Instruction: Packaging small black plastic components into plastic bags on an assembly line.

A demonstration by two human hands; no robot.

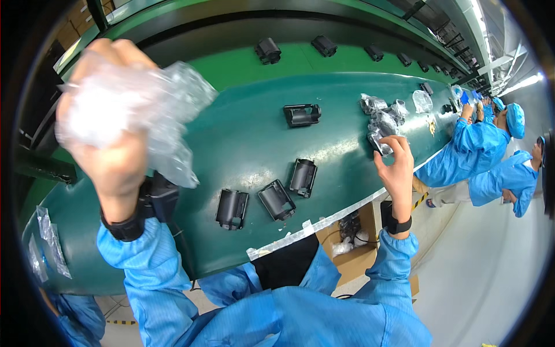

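Note:
My left hand is raised at the far left, its fingers closed around crumpled clear plastic bags; blur and glare hide part of the grip. My right hand is at the near edge of a bunch of black parts wrapped in clear plastic. Its thumb and forefinger are curled onto the nearest bagged black part. Between my arms, unwrapped black plastic housings lie on the green table: one at left, one in the middle and one at right. Farther back lies another housing.
Along the green strip behind the table stand several black housings. Plastic bags lie at the left end. A cardboard box sits below the table's edge. Co-workers in blue are at the right.

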